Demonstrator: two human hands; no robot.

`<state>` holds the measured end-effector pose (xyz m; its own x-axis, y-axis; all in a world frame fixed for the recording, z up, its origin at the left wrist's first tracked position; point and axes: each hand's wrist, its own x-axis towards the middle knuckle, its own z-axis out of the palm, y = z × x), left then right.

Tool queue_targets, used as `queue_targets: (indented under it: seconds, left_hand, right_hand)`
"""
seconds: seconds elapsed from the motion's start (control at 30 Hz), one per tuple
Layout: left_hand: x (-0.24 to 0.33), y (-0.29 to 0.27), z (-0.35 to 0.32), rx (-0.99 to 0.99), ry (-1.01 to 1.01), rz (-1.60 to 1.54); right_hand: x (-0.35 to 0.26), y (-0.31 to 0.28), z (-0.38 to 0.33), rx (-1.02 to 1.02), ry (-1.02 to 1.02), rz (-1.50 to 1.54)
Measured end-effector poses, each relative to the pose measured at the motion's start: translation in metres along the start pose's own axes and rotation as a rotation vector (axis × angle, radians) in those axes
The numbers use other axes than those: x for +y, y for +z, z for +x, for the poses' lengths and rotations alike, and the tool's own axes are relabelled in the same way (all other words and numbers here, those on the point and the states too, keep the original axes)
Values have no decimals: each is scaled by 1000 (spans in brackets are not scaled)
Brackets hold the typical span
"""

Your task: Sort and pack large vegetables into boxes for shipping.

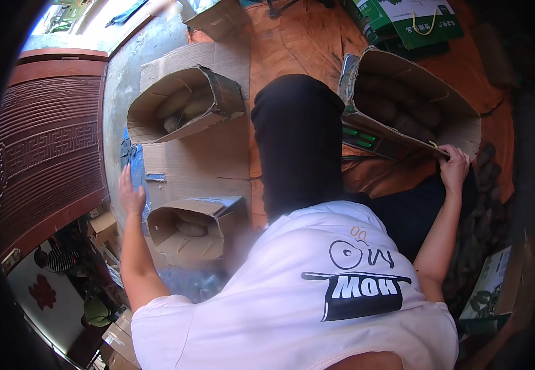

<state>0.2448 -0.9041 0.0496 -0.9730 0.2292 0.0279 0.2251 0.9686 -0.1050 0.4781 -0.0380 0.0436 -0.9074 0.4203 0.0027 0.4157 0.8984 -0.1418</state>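
Observation:
My right hand (455,166) is closed on the near edge of an open cardboard box (458,111), close to its right corner. Long brown tubers, like sweet potatoes (397,102), lie inside that box. It rests on a digital scale (369,140) with lit green digits. Off to the left, my left hand (132,192) reaches forward with fingers stretched out, beside a crumpled blue plastic sheet (136,172). Whether the fingertips touch the sheet I cannot tell. Right of this hand stand two more open boxes, the farther box (221,102) and the nearer box (202,246), both with tubers in them.
Flattened cardboard (199,163) lies under the left boxes, and an orange sheet (292,37) covers the floor. Green gift boxes (403,24) stand far right. A carved wooden door (51,135) borders the left. More tubers (489,191) are heaped at the right.

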Motion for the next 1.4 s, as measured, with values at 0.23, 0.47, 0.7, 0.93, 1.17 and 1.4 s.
queue_targets:
  seconds: [0.23, 0.47, 0.7, 0.93, 1.17, 1.4]
  left_hand:
    - [115, 57, 147, -589, 133, -80]
    - [113, 77, 119, -576, 89, -29]
    - [85, 55, 22, -764, 168, 69]
    - [38, 57, -42, -1176, 426, 13]
    - [256, -66, 191, -572, 284, -118]
    - [546, -103, 291, -196, 921, -402]
  right_hand:
    - [-2, 10, 2, 1, 12, 56]
    - [8, 4, 4, 10, 31, 48]
    - [7, 2, 6, 4, 28, 72]
    - [4, 0, 13, -1, 2, 95]
    - [12, -5, 3, 16, 41, 58]
    - [20, -21, 12, -80, -52, 112]
